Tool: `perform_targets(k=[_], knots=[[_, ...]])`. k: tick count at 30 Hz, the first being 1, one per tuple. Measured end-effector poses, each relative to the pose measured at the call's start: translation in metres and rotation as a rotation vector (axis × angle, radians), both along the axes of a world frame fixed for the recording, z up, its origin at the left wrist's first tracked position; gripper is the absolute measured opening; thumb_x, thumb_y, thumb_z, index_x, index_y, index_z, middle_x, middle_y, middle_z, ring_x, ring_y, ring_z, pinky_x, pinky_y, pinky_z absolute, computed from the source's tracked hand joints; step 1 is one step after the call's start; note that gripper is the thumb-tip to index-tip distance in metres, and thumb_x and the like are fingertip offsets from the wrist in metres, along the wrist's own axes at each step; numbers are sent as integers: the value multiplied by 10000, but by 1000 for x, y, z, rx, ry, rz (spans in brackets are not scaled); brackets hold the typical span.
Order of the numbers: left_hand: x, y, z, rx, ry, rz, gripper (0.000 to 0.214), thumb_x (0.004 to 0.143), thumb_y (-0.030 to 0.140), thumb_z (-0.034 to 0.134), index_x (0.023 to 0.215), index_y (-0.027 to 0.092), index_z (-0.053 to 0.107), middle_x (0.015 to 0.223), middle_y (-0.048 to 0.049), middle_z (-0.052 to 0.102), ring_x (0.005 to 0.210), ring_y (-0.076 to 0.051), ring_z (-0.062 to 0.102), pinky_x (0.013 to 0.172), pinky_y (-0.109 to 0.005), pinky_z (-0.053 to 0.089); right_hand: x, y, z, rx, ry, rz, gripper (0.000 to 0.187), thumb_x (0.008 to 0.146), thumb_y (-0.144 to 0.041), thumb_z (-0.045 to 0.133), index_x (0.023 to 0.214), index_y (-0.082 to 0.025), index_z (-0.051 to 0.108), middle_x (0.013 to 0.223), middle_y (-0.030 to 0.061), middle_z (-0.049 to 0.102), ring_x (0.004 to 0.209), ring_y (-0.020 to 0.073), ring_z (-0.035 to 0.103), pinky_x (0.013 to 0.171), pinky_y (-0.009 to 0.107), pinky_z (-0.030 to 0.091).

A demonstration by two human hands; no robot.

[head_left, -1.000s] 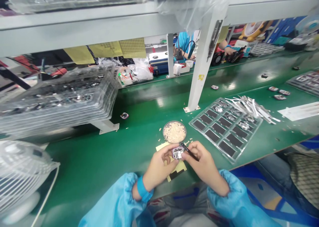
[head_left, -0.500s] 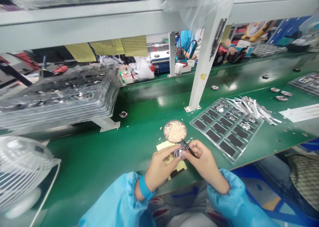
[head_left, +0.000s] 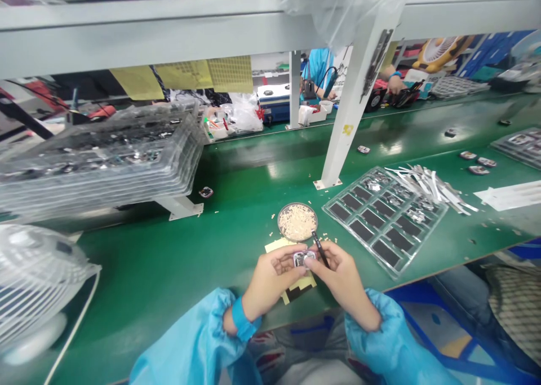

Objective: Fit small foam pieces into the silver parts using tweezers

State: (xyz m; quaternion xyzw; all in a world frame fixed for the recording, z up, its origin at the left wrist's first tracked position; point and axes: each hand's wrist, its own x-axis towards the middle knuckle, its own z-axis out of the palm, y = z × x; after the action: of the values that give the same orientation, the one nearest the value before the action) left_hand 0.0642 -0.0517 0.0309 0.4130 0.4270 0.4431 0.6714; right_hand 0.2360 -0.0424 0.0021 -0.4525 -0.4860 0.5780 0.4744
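The green bench (head_left: 139, 272) is occupied near the centre by yellow paper (head_left: 274, 244) and, just beyond, a round dish (head_left: 289, 239); to the right, a clear tray (head_left: 358, 242), white paper (head_left: 509, 195) and small parts (head_left: 479, 171) are laid.

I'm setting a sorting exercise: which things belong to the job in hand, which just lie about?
Job: part, in left hand and right hand; black tool, in the right; probably pale bits, yellow paper beneath.
Apparently extra: fan, white strips, white sheet.
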Motion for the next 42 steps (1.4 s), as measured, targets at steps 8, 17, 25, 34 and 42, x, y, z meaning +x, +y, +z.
perform_targets(k=[8,17,25,34,42], knots=[[-6,4,3,-40,-90,-18,376,876,299,673,1171,68,700,982,-146,726,759,-177,676,627,-223,450,-6,2,-5,-24,60,-8,348,773,-432,800,954,-175,653,871,40,691,773,166,644,704,265,532],[-8,3,0,-30,-22,-25,399,881,333,673,1186,75,694,936,-141,731,739,-188,676,605,-232,432,-5,-2,-7,-43,14,-83,410,694,-467,848,937,-177,690,848,61,713,748,189,655,678,291,553],[-5,3,0,-46,-34,-33,536,743,263,837,1212,78,653,1039,-148,725,768,-181,701,782,-299,552,-7,-3,-10,-45,11,-99,409,679,-466,856,911,-177,684,819,59,705,728,189,642,646,284,528],[-9,4,4,-44,14,-7,476,827,348,770,1207,76,680,882,-133,737,680,-143,681,541,-169,406,27,0,27,420,-108,-248,306,1005,-372,488,823,-209,673,830,50,583,789,178,559,743,320,449],[-8,5,5,-21,23,2,464,845,344,752,1202,57,680,793,-122,729,646,-138,659,543,-176,390,26,-6,34,577,-178,-62,93,932,-224,632,950,-234,723,812,34,687,741,183,640,686,307,506]])
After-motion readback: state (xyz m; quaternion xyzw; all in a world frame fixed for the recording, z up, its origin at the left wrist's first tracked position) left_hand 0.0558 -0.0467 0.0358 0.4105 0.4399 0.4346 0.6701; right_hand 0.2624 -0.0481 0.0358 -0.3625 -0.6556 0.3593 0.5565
